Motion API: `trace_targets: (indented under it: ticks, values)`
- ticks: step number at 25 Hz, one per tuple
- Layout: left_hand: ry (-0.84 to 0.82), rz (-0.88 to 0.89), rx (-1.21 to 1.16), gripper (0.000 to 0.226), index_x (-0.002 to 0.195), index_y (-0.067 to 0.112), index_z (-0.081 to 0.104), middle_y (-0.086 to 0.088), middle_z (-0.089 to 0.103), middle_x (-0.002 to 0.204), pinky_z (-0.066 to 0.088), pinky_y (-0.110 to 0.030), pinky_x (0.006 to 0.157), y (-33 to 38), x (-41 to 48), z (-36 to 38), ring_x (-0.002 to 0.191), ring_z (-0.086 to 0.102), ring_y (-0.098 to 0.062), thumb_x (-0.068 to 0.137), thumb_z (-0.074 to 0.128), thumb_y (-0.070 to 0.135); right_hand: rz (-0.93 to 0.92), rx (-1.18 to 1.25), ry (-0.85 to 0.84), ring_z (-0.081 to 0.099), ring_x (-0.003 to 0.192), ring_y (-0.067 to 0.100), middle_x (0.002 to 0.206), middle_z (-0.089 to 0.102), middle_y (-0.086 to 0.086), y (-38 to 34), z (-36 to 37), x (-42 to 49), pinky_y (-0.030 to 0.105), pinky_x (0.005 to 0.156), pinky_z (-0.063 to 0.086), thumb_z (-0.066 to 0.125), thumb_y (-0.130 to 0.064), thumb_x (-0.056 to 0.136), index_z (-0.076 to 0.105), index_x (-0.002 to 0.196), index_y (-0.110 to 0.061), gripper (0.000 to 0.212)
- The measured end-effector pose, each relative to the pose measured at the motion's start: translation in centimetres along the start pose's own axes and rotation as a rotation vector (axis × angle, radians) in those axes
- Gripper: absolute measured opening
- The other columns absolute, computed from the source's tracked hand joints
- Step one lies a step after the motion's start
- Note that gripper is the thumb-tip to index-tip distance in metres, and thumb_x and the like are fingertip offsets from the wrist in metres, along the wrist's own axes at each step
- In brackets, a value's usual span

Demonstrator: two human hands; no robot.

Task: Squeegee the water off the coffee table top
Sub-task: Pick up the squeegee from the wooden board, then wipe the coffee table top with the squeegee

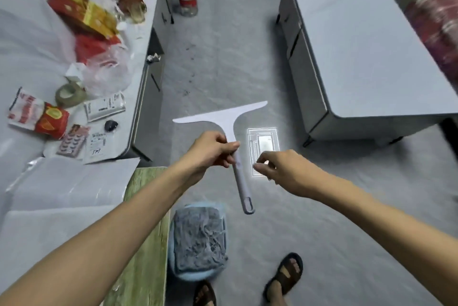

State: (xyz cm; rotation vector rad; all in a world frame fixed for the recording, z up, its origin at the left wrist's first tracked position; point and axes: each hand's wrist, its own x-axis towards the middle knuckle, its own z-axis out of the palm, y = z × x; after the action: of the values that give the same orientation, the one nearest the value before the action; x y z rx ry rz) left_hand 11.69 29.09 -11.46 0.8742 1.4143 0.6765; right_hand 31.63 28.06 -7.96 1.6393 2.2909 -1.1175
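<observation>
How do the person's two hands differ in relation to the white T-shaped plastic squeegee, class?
The left hand grips the white T-shaped plastic squeegee high on its handle; the right hand is apart from it. The left hand lies left of the handle; the right hand lies right of it, lower in view. Both have curled fingers and hang over the grey floor.

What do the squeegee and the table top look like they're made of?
Squeegee: likely plastic, pale matte, judging by its thin one-piece blade and moulded handle loop. Table top: smooth pale grey with soft sheen, perhaps laminate; unclear.
</observation>
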Motion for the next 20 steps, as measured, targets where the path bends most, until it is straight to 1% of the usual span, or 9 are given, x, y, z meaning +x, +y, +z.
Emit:
trace_targets:
  ticks: [2, 4, 7, 10, 13, 15, 17, 18, 20]
  values:
    - [-0.012, 0.035, -0.046, 0.02, 0.076, 0.005, 0.052, 0.0, 0.058, 0.045, 0.044, -0.017, 0.042, 6.2, 0.0, 4.0, 0.041, 0.054, -0.008, 0.087, 0.068, 0.011, -0.006, 0.124, 0.062, 0.066, 0.071, 0.019, 0.078, 0.069, -0.001, 1.2, -6.3, -2.3, 0.036, 0.071, 0.055, 0.048, -0.047, 0.095, 0.063, 0.091, -0.02, 0.031]
    - [-0.015, 0.06, -0.075, 0.024, 0.071, 0.008, 0.051, 0.003, 0.058, 0.043, 0.045, -0.016, 0.043, 11.6, 0.5, 7.7, 0.041, 0.055, -0.006, 0.086, 0.069, 0.012, -0.035, 0.202, 0.095, 0.066, 0.062, 0.011, 0.072, 0.068, -0.004, 2.8, -11.7, -3.5, 0.031, 0.063, 0.054, 0.051, -0.047, 0.093, 0.064, 0.092, -0.018, 0.032]
    - [-0.007, 0.087, -0.09, 0.025, 0.069, 0.008, 0.052, 0.003, 0.058, 0.042, 0.046, -0.014, 0.044, 17.7, 2.5, 12.2, 0.04, 0.056, -0.004, 0.086, 0.07, 0.012, -0.054, 0.211, 0.111, 0.063, 0.06, 0.004, 0.079, 0.07, -0.005, 5.3, -17.7, -3.6, 0.024, 0.058, 0.052, 0.059, -0.045, 0.089, 0.061, 0.093, -0.019, 0.026]
    - [0.021, 0.106, -0.087, 0.025, 0.068, 0.007, 0.053, 0.001, 0.058, 0.042, 0.047, -0.014, 0.044, 23.1, 4.6, 15.4, 0.04, 0.056, -0.004, 0.086, 0.07, 0.011, -0.038, 0.3, 0.151, 0.065, 0.061, 0.011, 0.085, 0.071, 0.002, 7.4, -23.1, -2.7, 0.027, 0.058, 0.055, 0.062, -0.033, 0.088, 0.059, 0.098, -0.017, 0.019]
    - [-0.016, 0.117, -0.01, 0.019, 0.073, 0.003, 0.058, 0.002, 0.059, 0.043, 0.048, -0.015, 0.046, 27.6, 7.4, 16.7, 0.042, 0.058, -0.006, 0.089, 0.066, 0.011, -0.015, 0.362, 0.158, 0.063, 0.067, 0.019, 0.089, 0.069, 0.007, 8.7, -27.3, -0.5, 0.032, 0.059, 0.052, 0.057, -0.024, 0.087, 0.054, 0.101, -0.015, 0.016]
    - [-0.036, 0.125, 0.118, 0.011, 0.08, 0.006, 0.062, 0.001, 0.066, 0.053, 0.047, -0.017, 0.047, 29.4, 10.1, 16.7, 0.047, 0.061, -0.009, 0.088, 0.063, 0.013, 0.003, 0.365, 0.171, 0.059, 0.067, 0.022, 0.09, 0.064, 0.011, 9.9, -29.2, 1.9, 0.03, 0.056, 0.044, 0.05, -0.021, 0.089, 0.048, 0.097, -0.014, 0.011]
    - [-0.004, 0.134, 0.261, 0.007, 0.089, 0.014, 0.065, -0.002, 0.073, 0.075, 0.045, -0.02, 0.05, 31.1, 14.3, 16.3, 0.052, 0.063, -0.014, 0.087, 0.06, 0.019, 0.045, 0.292, 0.182, 0.054, 0.072, 0.025, 0.091, 0.058, 0.014, 11.8, -31.3, 5.4, 0.025, 0.052, 0.036, 0.044, -0.021, 0.094, 0.04, 0.094, -0.013, 0.009]
    - [0.014, 0.145, 0.331, 0.01, 0.093, 0.017, 0.064, -0.003, 0.074, 0.082, 0.045, -0.021, 0.052, 32.0, 17.0, 16.1, 0.055, 0.064, -0.016, 0.087, 0.059, 0.023, 0.077, 0.236, 0.173, 0.053, 0.076, 0.027, 0.093, 0.056, 0.015, 13.0, -32.5, 7.5, 0.025, 0.053, 0.035, 0.043, -0.022, 0.096, 0.038, 0.094, -0.012, 0.012]
    - [-0.003, 0.196, 0.508, 0.013, 0.094, 0.024, 0.064, 0.001, 0.074, 0.085, 0.048, -0.025, 0.057, 34.2, 22.8, 15.4, 0.06, 0.068, -0.015, 0.083, 0.059, 0.03, 0.172, 0.152, 0.167, 0.055, 0.086, 0.031, 0.1, 0.058, 0.018, 15.5, -35.3, 11.8, 0.033, 0.061, 0.036, 0.045, -0.029, 0.098, 0.04, 0.099, -0.008, 0.022]
